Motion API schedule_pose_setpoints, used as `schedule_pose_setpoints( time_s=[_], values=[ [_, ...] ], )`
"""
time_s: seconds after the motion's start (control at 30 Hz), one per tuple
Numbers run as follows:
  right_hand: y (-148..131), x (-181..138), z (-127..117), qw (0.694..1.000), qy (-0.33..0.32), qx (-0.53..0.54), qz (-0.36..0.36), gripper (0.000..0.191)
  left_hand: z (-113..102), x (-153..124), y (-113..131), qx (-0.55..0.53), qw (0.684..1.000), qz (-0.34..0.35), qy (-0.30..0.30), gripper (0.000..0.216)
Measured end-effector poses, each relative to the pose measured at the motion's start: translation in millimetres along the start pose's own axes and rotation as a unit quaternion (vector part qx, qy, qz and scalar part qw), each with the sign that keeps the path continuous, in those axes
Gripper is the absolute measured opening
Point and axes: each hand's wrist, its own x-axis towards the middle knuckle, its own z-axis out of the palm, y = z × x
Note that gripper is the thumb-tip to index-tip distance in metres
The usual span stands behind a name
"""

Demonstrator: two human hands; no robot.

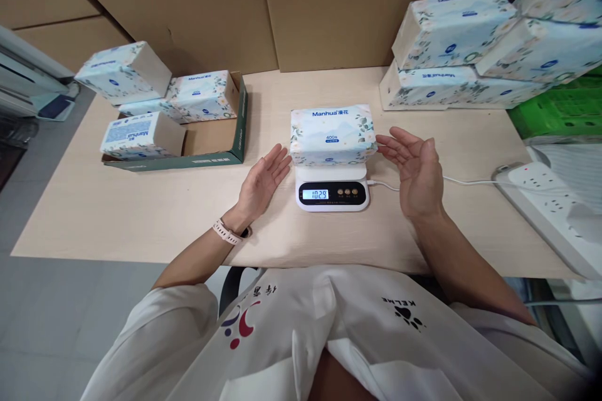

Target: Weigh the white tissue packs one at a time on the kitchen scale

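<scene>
My grip is released on both sides: the left hand point(263, 182) and the right hand point(418, 175) hold nothing, palms turned inward, fingers loosely spread. Between them the pack point(332, 135) lies flat on the scale point(329, 172), its printed face up. My fingertips come right up to its two ends; whether any of them brush the wrapper, I cannot tell.

I take the step in hand to be weighing. The pack sits on the scale without my grasp, and the lit display point(315, 194) seems to read 1029, though a decimal point would be too small to make out. As I judge it, this calls for keeping my fingers clear while I take the reading, then bringing both palms in on the ends and lifting straight up. The wrapper looks soft, so a light, even press should do; a hard squeeze could dent it.

Farther out on the tabletop point(320, 238), a cable point(470, 182) leads from the scale past my right hand toward the power strip point(545, 194); a sweeping arm could snag it. Back to the left, the tray point(214, 141) carries similar packs and has bare cardboard at its front right. Back to the right stands a stack point(454, 28) of more.
</scene>
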Motion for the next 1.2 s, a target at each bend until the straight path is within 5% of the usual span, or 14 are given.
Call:
schedule_pose_setpoints(
  time_s=[1.03,1.2],
  values=[
    [3.2,-1.3,-2.3,0.999,-0.035,-0.002,0.012,0.072,0.7,0.1,2.7,0.019,1.000,0.022,-0.002,0.075],
    [6.3,-2.5,-5.8,0.995,-0.069,-0.077,0.000,0.074,-0.6,0.4,3.5,0.055,0.998,0.026,-0.013,0.084]
  ],
)
